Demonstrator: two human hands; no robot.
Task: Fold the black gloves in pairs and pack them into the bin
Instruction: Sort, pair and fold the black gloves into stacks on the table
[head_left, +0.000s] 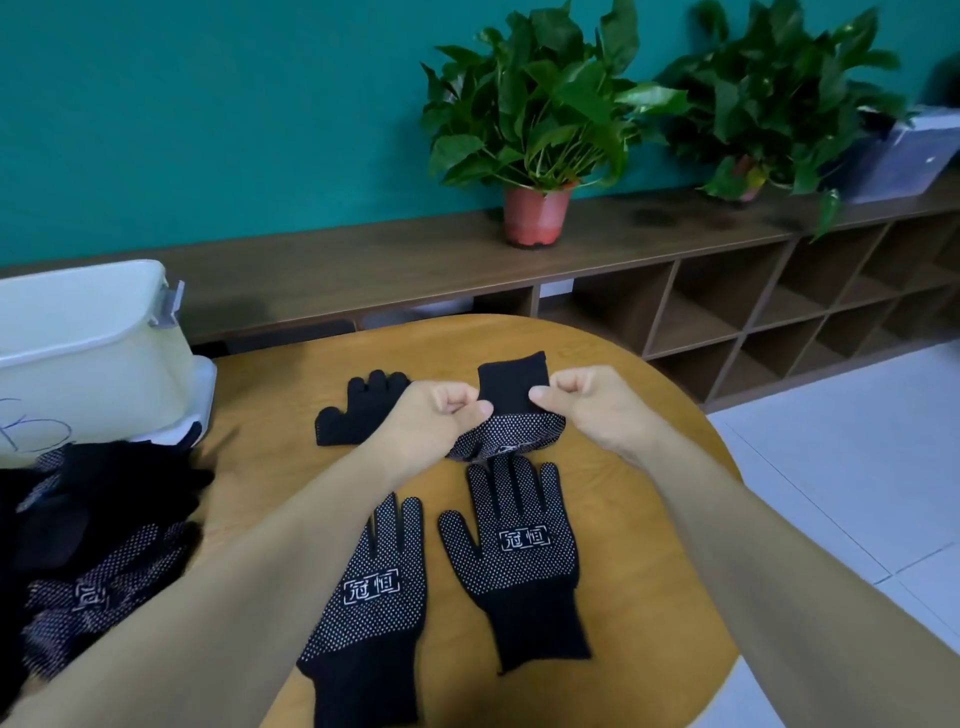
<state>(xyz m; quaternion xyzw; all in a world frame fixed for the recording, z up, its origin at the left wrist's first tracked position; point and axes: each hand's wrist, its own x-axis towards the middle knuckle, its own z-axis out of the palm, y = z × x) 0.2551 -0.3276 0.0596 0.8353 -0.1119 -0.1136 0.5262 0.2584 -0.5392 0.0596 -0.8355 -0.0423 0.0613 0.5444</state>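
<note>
Both bare forearms outstretched, left hand (441, 410) and right hand (587, 400) close together — fingers curled, pinching one folded glove (511, 384)

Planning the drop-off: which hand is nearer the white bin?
Left. The left hand pinches the folded glove on its bin-side edge; the right hand pinches the far edge, further from the white bin.
</note>
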